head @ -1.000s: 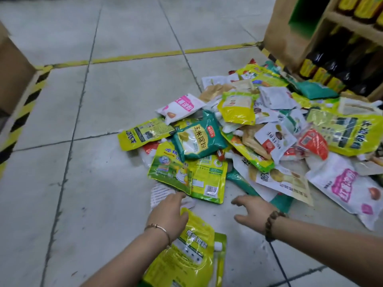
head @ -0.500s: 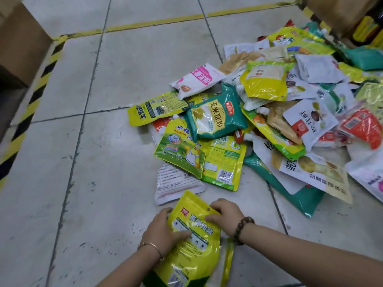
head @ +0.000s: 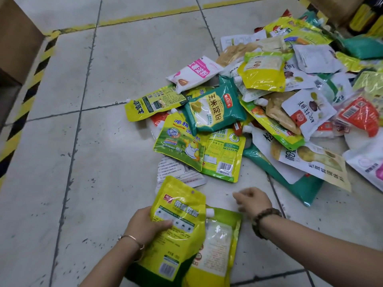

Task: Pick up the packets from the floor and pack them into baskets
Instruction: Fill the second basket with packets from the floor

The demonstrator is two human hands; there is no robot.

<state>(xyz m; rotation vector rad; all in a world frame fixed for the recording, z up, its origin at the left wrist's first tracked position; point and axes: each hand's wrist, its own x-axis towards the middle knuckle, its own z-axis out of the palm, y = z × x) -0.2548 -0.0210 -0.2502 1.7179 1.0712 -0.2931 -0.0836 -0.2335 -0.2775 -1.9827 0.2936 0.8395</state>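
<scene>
On my feed the left hand [head: 145, 226] grips a yellow packet [head: 180, 224] at its left edge, thumb curled across the printed front, with the packet raised near the bottom of the view. A spouted pouch [head: 221, 243] lies directly behind it, overlapped on its left side; I cannot tell whether the same hand holds that one too. The right hand [head: 252, 200] hangs just right of the packet, apart from it, fingers loosely bent and holding nothing. A white packet [head: 178, 172] lies flat on the floor [head: 99, 162] just beyond the yellow one. Further up and to the right, the pile [head: 275, 104] of packets sprawls across the tiles, a teal packet [head: 213, 108] on top at its near-left edge. A bead bracelet [head: 263, 221] circles the right wrist and a thin bangle [head: 132, 240] the left.
</scene>
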